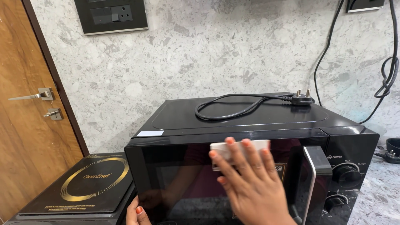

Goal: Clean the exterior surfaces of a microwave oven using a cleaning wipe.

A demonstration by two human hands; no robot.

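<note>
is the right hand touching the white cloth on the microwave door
Touching. The head view shows the right hand spread flat on the white cloth, fingers overlapping it and pressing it against the microwave door.

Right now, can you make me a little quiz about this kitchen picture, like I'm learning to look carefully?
1. True or false: the power cord on top of the black microwave is plugged into the wall.
2. What does the right hand press against the microwave door? A) a sponge B) a white folded cloth C) a spoon
3. Where is the left hand?

Key
1. False: its plug lies loose on the microwave's top.
2. B, the white folded cloth lies flat under the fingers.
3. At the microwave's lower left corner, beside the induction cooktop.
</note>
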